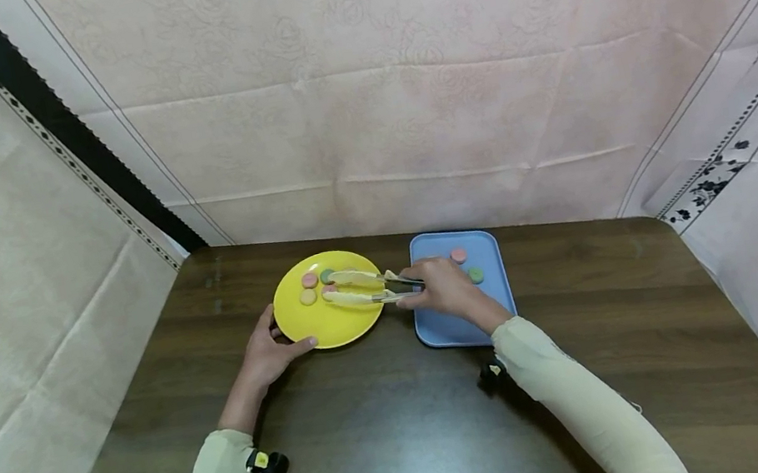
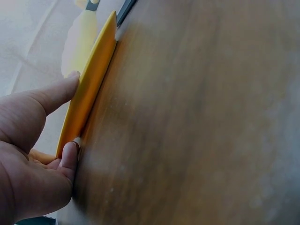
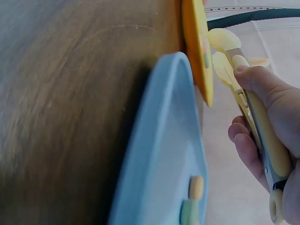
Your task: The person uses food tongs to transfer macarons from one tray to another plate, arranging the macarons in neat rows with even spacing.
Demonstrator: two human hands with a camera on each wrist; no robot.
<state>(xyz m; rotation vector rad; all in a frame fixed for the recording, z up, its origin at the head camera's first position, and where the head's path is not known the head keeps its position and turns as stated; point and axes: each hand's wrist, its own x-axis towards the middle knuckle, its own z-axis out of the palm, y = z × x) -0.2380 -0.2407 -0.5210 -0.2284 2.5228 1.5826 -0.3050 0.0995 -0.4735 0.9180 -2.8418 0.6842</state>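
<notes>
My left hand [image 1: 272, 354] grips the left rim of a round yellow plate [image 1: 343, 326], thumb over the rim and fingers at the edge, as the left wrist view also shows. Several small round pastel pieces lie on the plate, among them a yellow piece [image 1: 308, 296] and a pink piece [image 1: 310, 280]. In my right hand [image 1: 444, 286] is a pair of tongs [image 3: 261, 124] with pale yellow tips. The parted tips reach over the plate, beside a pink piece [image 1: 329, 288] and a green piece [image 1: 327, 276]; whether they touch either cannot be told.
Right of the plate, under my right hand, lies a blue rectangular tray [image 1: 444, 328] holding a pink piece [image 1: 458, 255] and a green piece [image 1: 476, 275]. Both stand near the back of a brown wooden table [image 1: 402, 452]. Pale cloth [image 1: 404, 122] hangs behind it.
</notes>
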